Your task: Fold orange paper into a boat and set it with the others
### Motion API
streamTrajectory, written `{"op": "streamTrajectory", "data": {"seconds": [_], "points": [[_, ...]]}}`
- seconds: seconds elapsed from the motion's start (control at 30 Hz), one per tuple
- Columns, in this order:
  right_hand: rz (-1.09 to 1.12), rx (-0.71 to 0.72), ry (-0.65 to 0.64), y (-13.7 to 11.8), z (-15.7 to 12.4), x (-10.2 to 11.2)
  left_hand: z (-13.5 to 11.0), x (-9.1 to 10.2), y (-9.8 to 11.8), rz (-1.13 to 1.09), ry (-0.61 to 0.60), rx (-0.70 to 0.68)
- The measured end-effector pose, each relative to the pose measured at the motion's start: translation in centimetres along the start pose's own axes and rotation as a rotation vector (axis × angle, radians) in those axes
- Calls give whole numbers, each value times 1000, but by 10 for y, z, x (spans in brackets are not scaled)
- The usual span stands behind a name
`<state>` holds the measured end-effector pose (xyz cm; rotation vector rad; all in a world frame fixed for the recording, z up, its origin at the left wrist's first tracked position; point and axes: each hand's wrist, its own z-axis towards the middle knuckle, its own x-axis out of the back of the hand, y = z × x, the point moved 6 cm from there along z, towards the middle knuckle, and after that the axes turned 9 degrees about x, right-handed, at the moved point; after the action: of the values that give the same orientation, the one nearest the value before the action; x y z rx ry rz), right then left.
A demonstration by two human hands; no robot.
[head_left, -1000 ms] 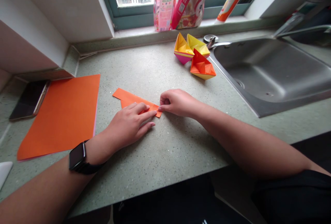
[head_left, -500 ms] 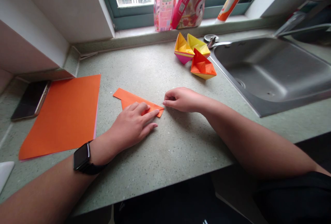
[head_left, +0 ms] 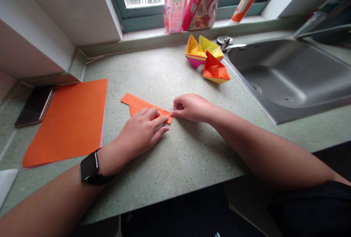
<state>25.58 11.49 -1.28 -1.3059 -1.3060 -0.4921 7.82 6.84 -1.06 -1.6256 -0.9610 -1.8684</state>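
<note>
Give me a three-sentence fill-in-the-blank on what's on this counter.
1. The left hand presses flat on a folded ____ paper.
2. The black watch sits on the ____ wrist.
3. ____ folded paper boats stand beside the sink.
Missing words: orange; left; three.

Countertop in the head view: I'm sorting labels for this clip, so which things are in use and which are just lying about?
In use: folded orange paper; left hand pressing it flat; right hand curled at its tip.

Lying about, untouched: orange sheets; phone; paper boats; sink; pouches on the sill.
</note>
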Motion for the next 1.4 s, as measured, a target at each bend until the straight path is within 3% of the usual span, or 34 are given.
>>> {"op": "streamTrajectory", "data": {"seconds": [0.37,0.5,0.67,0.97,1.17,1.4], "points": [[3,7,9,2,0,-2,-6,10,-10,-55,9,15],[8,16,11,2,0,-2,-7,5,-9,-47,37,-11],[-6,16,14,0,0,-1,-2,-3,-2,14,-11,-26],[9,9,2,1,-1,-2,-4,16,-6,-13,22,26],[44,-28,1,1,-1,0,-2,16,-6,-30,-10,40],[-85,-25,24,-5,5,-3,-4,14,-5,-14,-5,9]]}}
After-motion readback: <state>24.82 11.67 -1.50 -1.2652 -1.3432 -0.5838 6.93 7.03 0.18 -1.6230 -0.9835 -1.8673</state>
